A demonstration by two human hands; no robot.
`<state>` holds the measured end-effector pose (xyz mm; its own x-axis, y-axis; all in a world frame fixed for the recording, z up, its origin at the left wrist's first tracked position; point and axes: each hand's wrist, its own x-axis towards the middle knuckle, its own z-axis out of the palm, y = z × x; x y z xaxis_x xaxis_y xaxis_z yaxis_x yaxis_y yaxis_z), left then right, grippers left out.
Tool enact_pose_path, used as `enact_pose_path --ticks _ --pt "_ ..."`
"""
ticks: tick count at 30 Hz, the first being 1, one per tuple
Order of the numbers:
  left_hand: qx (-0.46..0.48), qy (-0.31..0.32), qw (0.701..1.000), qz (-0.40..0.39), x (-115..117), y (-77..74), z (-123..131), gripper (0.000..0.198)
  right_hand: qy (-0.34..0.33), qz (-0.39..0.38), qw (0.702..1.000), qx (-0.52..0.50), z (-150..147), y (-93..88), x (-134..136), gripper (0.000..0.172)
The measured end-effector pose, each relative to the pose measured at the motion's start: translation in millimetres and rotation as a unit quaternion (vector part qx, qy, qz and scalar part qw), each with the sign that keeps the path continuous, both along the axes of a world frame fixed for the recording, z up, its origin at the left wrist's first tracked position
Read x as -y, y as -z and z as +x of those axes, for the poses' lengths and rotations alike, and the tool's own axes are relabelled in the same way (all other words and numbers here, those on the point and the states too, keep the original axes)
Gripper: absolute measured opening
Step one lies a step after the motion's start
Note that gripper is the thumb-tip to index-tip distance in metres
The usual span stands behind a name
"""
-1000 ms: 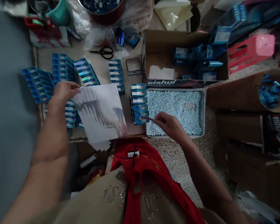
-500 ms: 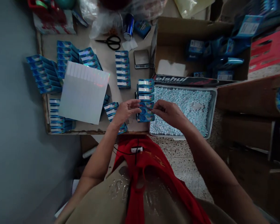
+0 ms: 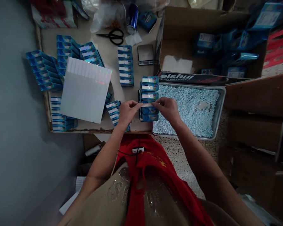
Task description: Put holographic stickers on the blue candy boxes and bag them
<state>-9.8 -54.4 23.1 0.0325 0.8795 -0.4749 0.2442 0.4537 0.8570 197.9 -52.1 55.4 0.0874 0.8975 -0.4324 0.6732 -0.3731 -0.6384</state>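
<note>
Between my two hands stretches a narrow white sticker strip (image 3: 147,105), lying over a box in a row of small blue boxes (image 3: 150,80). My left hand (image 3: 127,112) pinches the strip's left end, and my right hand (image 3: 169,108) pinches its right end. Three boxes farther back in this row carry white strips; the two nearest me show bare blue faces. A large whitish sticker sheet (image 3: 86,91) rests on other boxes to the left, with strip outlines along its far edge.
A metal tray (image 3: 220,110) of small pale-blue pellets borders the row on the right. Behind it stands a cardboard box (image 3: 176,47) with blue packages inside. Scissors (image 3: 115,37), a small scale (image 3: 145,55) and a blue can (image 3: 132,18) lie farther back. More box stacks (image 3: 125,66) stand leftward.
My hands have come down onto the fourth box of the row, and the white strip now spans it. The whole view has shifted slightly.
</note>
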Motion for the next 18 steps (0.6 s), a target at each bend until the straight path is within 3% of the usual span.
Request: enact_pose_path --ticks 5,13,18 --pt "-0.03 0.012 0.999 0.007 -8 10.2 -1 0.034 -0.01 -0.001 0.997 0.081 -7 9.1 -6 0.021" --pt "-0.022 0.014 1.0 -0.009 -10 15.5 -3 0.033 -0.019 -0.007 0.995 0.097 -11 12.4 -8 0.022" --pt "0.035 -0.026 0.997 -0.06 -8 24.2 2 0.035 0.003 0.006 0.99 0.139 -8 19.0 -6 0.03"
